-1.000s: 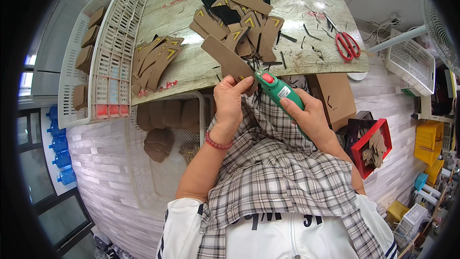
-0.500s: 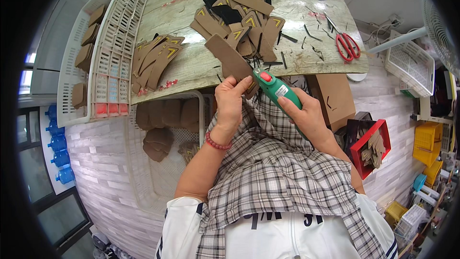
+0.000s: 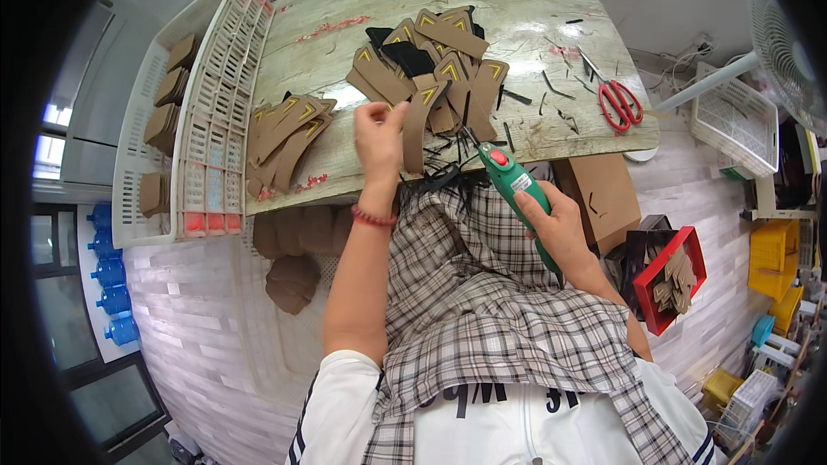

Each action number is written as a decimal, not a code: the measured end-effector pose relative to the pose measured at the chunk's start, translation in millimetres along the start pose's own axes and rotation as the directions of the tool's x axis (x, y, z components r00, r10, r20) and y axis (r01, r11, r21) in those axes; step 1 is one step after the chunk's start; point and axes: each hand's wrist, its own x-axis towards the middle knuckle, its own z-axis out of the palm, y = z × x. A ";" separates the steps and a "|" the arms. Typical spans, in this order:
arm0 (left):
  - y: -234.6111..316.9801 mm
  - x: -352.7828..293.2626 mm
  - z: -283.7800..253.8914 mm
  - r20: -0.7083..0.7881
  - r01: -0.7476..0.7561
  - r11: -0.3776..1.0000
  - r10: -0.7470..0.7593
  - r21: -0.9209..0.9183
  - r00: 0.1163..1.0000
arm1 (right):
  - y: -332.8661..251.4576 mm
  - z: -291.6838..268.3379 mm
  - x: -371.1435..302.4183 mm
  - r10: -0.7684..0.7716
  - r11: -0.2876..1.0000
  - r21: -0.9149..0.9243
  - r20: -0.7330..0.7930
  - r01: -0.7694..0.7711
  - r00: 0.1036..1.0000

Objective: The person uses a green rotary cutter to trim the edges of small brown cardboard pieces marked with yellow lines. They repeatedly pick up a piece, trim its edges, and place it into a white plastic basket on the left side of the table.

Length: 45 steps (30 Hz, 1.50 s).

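Note:
My left hand (image 3: pixel 377 142), with a beaded bracelet on the wrist, is raised over the table's near side, its fingers curled together. Whatever they may pinch is hidden. Right beside the fingertips lies a brown strip (image 3: pixel 414 139) with a yellow chevron, its lower end near the table edge. Wrapped in my right hand (image 3: pixel 554 222) is a pair of green electric scissors (image 3: pixel 513 179) with a red button, blades pointing toward the table. Beyond them spreads a heap of similar brown strips (image 3: pixel 465 73) with black pieces (image 3: pixel 408 58) among them. A smaller pile of strips (image 3: pixel 289 133) lies to the left.
Black offcuts (image 3: pixel 444 179) are scattered along the table edge. Red-handled scissors (image 3: pixel 618 106) lie at the right. A white slotted basket (image 3: pixel 215 112) holding brown stacks stands left. A red-rimmed box (image 3: pixel 662 320) with brown pieces and a cardboard box (image 3: pixel 603 198) are at lower right.
The brown strip that my left hand held at the blades is out of that hand, which has moved left and up. The left pile's top looks different. The electric scissors stay in my right hand.

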 end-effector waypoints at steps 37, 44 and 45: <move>74.4 -88.2 30.2 0.372 0.416 0.467 -0.190 -0.780 0.909 | -15.4 -8.5 3.0 -0.047 0.993 0.111 -0.026 0.049 0.999; 69.7 -100.3 33.3 0.406 0.467 0.462 -0.231 -0.754 0.884 | -18.9 -8.6 3.0 -0.048 0.994 0.096 -0.057 0.053 0.997; 68.8 -101.8 33.0 0.410 0.469 0.467 -0.228 -0.750 0.883 | -19.7 -8.6 2.9 -0.051 0.994 0.092 -0.060 0.056 0.997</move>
